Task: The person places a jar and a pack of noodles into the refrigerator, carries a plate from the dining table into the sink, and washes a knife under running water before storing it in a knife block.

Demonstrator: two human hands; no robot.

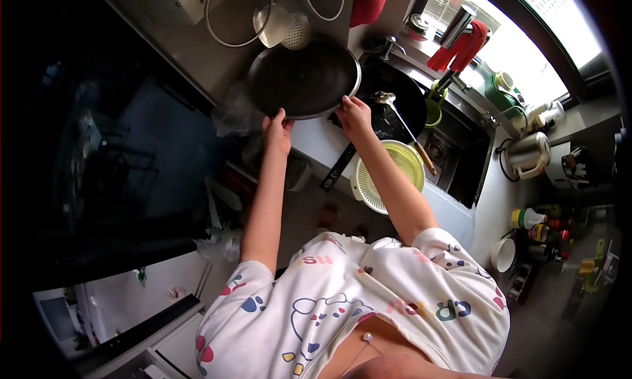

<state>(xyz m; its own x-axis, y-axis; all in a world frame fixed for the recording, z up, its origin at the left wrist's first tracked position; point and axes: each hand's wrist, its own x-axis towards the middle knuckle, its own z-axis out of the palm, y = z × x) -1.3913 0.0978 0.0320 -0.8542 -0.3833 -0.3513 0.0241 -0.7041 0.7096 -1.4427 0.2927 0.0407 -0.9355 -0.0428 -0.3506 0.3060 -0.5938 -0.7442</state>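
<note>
Both hands grip the near rim of a large round dark pan or lid [304, 78] with a pale metal edge. My left hand [277, 133] closes on its lower left rim, and my right hand [355, 115] pinches the lower right rim. Just right of it, a black wok [403, 92] sits by the sink, with a wooden-handled spatula [411, 132] lying in it. Beneath my right forearm is a yellow-green colander in a white basin [406, 162], partly covered by the arm.
A sink [461, 158] is at the right, under a faucet hung with a red cloth [461, 52]. Farther right are an electric kettle [528, 154], bottles [528, 218] and a white bowl [503, 254]. A skimmer [296, 31] hangs behind the round piece.
</note>
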